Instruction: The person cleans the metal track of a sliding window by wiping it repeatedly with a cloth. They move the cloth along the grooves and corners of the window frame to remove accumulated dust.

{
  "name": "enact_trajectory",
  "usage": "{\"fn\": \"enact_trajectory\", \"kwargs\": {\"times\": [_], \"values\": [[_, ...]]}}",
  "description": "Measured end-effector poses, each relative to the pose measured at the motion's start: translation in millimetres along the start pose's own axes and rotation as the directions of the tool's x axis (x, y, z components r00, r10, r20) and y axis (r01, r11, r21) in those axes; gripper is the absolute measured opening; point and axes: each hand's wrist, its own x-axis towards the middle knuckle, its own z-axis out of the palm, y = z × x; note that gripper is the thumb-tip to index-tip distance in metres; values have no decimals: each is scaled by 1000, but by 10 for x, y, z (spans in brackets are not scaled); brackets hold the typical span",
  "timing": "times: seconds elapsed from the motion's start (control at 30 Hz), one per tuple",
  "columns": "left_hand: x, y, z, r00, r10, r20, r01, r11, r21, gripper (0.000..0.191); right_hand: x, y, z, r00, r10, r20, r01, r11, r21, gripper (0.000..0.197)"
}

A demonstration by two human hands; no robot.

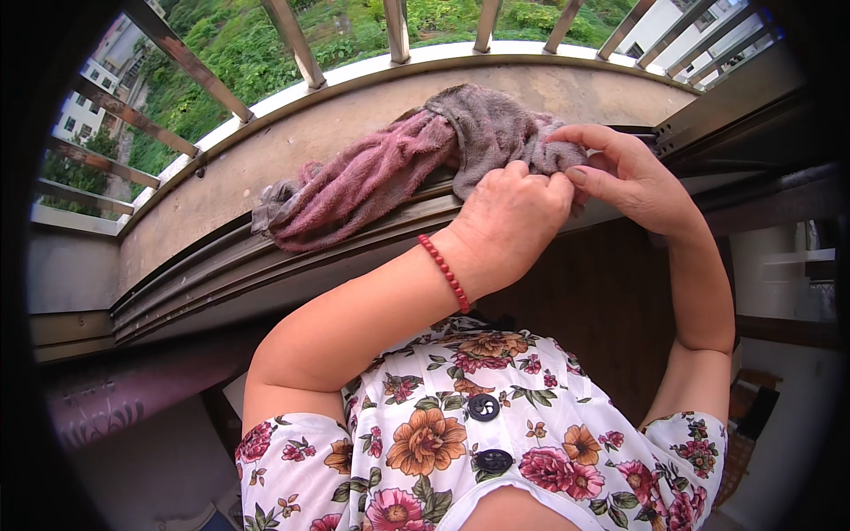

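A damp-looking pink and grey terry cloth (372, 176) lies bunched over the window sill and its sliding track. Its greyer end (488, 126) is folded toward the right. My left hand (508, 226), with a red bead bracelet (443, 272) on the wrist, is closed with its fingers curled on the near edge of that end. Right beside it, my right hand (627, 176) pinches the cloth's right tip between thumb and fingers. The thumb of the right hand nearly meets the left knuckles. The fingertips of my left hand are hidden.
Metal window track rails (219, 272) run along the near side of the stone sill (199, 199). Beyond stand metal guard bars (397, 30), with green plants and buildings outside far below. A metal frame upright (730, 99) bounds the right. Dark floor (597, 285) shows beneath my arms.
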Motion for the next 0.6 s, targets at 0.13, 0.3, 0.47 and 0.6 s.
{"fn": "enact_trajectory", "kwargs": {"times": [0.13,0.3,0.47,0.6], "values": [[-267,-94,-347,996,-69,-61,68,998,-8,12,201,-180,231,993,-92,74,97,994,-60,36],[-654,-194,-734,971,-203,-125,200,979,-39,21,514,-397,613,977,-179,119,192,975,-108,30],[-831,-423,-1060,912,-399,-99,397,917,-42,18,727,-494,786,942,-318,108,330,937,-112,22],[-613,-473,-1155,867,-460,-190,377,857,-351,21,819,-598,533,867,-485,-116,494,866,77,20]]}}
